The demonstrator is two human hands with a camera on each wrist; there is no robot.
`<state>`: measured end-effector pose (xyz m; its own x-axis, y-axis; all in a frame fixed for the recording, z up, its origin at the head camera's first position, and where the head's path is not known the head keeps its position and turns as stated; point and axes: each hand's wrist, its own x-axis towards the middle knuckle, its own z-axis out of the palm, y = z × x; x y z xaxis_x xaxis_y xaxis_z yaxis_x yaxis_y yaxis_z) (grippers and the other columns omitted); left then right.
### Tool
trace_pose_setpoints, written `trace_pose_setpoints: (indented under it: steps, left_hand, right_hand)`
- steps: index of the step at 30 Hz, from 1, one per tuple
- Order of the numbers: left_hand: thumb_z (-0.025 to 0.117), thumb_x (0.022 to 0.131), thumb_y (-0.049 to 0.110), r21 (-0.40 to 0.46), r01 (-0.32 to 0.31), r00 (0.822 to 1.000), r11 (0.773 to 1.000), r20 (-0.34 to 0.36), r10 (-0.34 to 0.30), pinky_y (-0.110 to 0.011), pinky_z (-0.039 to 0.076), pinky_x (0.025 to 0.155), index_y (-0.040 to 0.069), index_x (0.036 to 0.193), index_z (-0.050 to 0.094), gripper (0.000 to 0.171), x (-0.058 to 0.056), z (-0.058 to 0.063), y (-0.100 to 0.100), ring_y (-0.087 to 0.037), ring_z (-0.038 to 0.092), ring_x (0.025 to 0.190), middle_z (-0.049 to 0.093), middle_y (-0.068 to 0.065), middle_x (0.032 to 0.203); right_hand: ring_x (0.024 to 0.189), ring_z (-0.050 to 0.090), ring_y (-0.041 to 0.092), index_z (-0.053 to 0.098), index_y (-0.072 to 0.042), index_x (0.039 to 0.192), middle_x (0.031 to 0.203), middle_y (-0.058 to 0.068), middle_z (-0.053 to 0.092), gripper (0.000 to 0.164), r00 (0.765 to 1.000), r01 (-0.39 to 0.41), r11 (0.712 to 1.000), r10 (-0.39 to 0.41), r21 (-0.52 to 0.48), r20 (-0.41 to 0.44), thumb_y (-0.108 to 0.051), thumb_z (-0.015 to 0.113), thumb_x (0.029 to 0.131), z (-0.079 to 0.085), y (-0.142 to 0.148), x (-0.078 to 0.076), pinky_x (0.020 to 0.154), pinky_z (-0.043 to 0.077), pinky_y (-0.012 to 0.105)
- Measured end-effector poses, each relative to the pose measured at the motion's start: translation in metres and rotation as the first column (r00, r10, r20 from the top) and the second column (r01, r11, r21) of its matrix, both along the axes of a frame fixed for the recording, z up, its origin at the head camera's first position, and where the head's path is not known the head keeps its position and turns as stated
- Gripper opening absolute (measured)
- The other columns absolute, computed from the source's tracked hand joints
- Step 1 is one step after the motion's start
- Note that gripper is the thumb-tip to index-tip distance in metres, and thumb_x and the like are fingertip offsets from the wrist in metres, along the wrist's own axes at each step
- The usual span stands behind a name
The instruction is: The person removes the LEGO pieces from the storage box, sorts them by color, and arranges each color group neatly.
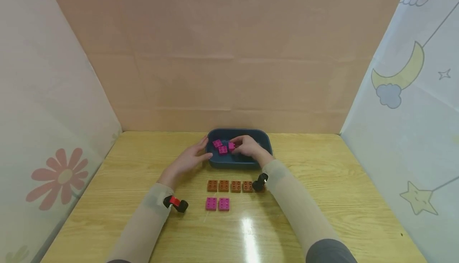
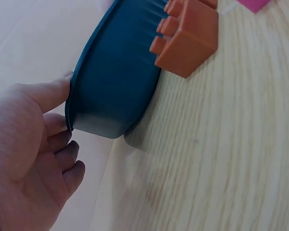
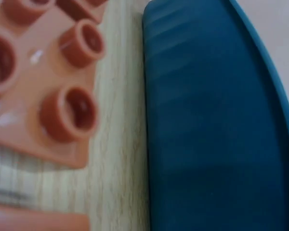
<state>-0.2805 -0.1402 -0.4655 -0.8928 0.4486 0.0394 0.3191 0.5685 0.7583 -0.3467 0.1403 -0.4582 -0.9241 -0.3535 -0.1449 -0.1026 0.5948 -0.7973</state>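
My right hand (image 1: 247, 146) reaches into a dark blue plastic bin (image 1: 238, 165) and pinches a pink toy brick (image 1: 231, 146) between thumb and fingers. Just left of it, two more pink bricks (image 1: 222, 150) lie in the bin. At the bin's left end my left hand (image 1: 191, 157) holds the rim. The left wrist view shows the left thumb (image 2: 45, 94) at the rim, with the other fingers curled below it. My right hand is outside the right wrist view, where the bin's wall (image 3: 212, 115) appears.
In front of the bin runs a row of several orange bricks (image 1: 224, 186), its right end partly hidden by the right wrist's camera (image 1: 260, 182). Nearer still, two pink bricks (image 1: 217, 204) lie side by side on the wooden table (image 1: 315, 163). A plain brown wall stands behind.
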Motion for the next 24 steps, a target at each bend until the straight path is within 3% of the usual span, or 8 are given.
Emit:
trace_pose_setpoints:
  steps: [6,13,24]
  left_hand:
    - [0.06,0.111,0.037,-0.051,-0.005,1.0,0.999,0.006,0.005,-0.055,0.015,0.13,0.008,0.171,0.018,0.079,0.0,0.004,0.001,-0.035,0.014,0.162,0.009,-0.011,0.179]
    - [0.063,0.11,0.038,-0.1,0.017,1.0,0.995,-0.014,-0.019,-0.057,0.018,0.129,0.004,0.17,0.02,0.082,-0.003,0.008,0.001,-0.039,0.015,0.162,0.008,-0.013,0.179]
    - [0.063,0.109,0.042,-0.204,0.012,0.999,0.979,-0.041,-0.02,-0.056,0.021,0.129,0.004,0.17,0.02,0.084,-0.003,0.015,0.002,-0.04,0.021,0.16,0.008,-0.009,0.179]
  right_hand:
    - [0.125,0.064,0.029,0.073,-0.006,0.138,0.133,0.012,0.072,0.046,1.0,0.002,1.0,-0.002,-0.003,0.009,-0.017,0.083,0.094,0.001,0.0,0.002,0.106,0.054,0.046]
    - [0.12,0.068,0.028,0.067,-0.004,0.145,0.135,0.014,0.071,0.051,0.999,-0.003,0.992,0.007,-0.126,0.031,-0.019,0.077,0.098,0.011,0.004,0.011,0.102,0.057,0.044]
    - [0.122,0.067,0.028,0.07,-0.009,0.138,0.131,0.009,0.071,0.046,0.996,-0.056,0.992,0.048,-0.113,-0.074,-0.028,0.08,0.097,0.029,0.016,0.034,0.105,0.055,0.048]
